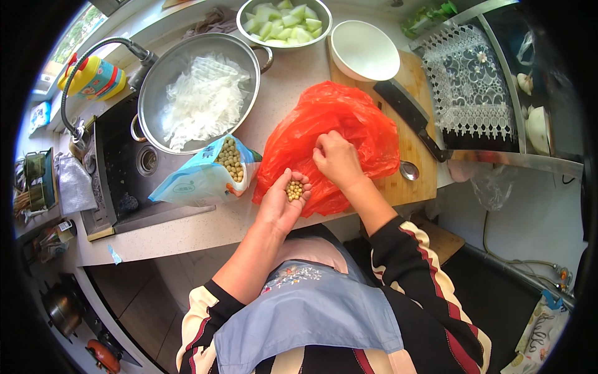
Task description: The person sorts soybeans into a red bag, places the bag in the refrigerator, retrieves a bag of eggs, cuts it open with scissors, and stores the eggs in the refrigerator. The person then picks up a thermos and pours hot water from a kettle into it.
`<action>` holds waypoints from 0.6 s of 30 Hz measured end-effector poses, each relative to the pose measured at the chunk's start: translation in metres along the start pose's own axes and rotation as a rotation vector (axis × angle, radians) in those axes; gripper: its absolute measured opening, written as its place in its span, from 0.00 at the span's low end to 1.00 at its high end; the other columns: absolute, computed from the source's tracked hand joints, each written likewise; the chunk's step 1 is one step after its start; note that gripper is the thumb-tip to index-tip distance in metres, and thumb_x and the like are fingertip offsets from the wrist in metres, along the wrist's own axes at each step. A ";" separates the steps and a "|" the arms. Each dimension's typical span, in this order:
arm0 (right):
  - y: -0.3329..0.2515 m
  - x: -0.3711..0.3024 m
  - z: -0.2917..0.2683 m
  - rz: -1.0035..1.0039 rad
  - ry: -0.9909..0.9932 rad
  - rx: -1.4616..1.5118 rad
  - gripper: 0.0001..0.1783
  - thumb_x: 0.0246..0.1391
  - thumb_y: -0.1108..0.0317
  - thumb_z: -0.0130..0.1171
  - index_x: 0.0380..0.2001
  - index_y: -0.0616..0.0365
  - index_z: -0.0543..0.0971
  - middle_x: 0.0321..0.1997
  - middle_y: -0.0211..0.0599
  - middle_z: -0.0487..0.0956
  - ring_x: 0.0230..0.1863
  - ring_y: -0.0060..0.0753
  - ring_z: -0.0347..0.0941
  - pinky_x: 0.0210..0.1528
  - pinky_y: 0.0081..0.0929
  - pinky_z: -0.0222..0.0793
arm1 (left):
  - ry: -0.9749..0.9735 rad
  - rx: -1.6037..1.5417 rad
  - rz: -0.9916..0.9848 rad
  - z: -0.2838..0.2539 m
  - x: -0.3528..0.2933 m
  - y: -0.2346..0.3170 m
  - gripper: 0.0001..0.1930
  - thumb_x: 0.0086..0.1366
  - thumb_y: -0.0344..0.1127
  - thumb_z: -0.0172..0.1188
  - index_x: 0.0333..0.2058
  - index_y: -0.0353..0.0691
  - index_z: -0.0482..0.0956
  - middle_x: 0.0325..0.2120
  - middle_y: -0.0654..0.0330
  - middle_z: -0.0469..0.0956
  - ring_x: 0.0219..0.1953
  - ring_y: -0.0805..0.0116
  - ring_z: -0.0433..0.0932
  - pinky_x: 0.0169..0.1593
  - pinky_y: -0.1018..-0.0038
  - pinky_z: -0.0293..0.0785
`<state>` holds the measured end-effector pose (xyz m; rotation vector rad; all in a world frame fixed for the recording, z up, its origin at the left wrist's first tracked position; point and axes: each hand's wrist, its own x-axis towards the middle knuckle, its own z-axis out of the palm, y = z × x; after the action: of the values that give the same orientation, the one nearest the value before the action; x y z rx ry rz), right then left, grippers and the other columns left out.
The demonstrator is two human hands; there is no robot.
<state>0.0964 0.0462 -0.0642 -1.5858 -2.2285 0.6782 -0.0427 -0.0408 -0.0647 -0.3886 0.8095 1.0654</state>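
A small heap of pale yellow soybeans point(294, 190) lies in the cupped palm of my left hand point(283, 202), which is turned upward beside the red bag. Over the crumpled red plastic bag point(299, 134) is my right hand point(337, 161), back upward, its fingers curled together. What those fingers pinch, if anything, is hidden. Just left of my left hand, a blue and white packet point(193, 177) leans on the counter by the sink edge. Through its clear part show many round beans point(231, 161). The inside of the red bag cannot be seen.
Behind the packet, a steel pot point(149, 100) holds white translucent strips over the sink point(112, 146). A bowl of pale green chunks point(286, 23) and a white bowl point(365, 51) stand at the back. A cleaver point(408, 112) and a spoon point(408, 171) lie on the wooden board point(414, 187).
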 end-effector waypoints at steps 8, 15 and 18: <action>-0.005 -0.025 -0.032 0.002 0.084 0.273 0.05 0.47 0.75 0.57 0.31 0.61 0.78 0.27 0.40 0.74 0.26 0.32 0.73 0.29 0.26 0.68 | 0.015 -0.010 0.013 0.009 -0.002 -0.001 0.14 0.69 0.41 0.47 0.29 0.38 0.72 0.29 0.56 0.75 0.33 0.66 0.74 0.39 0.73 0.74; 0.014 -0.019 0.002 -0.142 -0.071 -0.043 0.03 0.48 0.74 0.53 0.28 0.60 0.75 0.28 0.46 0.71 0.33 0.50 0.72 0.33 0.42 0.70 | -0.009 -0.025 -0.003 0.001 0.001 0.000 0.14 0.69 0.42 0.46 0.28 0.39 0.71 0.28 0.57 0.73 0.31 0.66 0.72 0.38 0.74 0.72; 0.018 -0.017 0.009 -0.172 -0.092 -0.084 0.03 0.48 0.76 0.52 0.28 0.60 0.74 0.28 0.48 0.70 0.33 0.52 0.72 0.34 0.43 0.71 | -0.003 -0.017 0.002 0.002 0.000 0.000 0.14 0.69 0.42 0.46 0.28 0.39 0.71 0.28 0.57 0.73 0.31 0.66 0.72 0.38 0.74 0.72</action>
<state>0.1114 0.0332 -0.0817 -1.4049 -2.4559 0.6276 -0.0419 -0.0397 -0.0631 -0.4008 0.7985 1.0752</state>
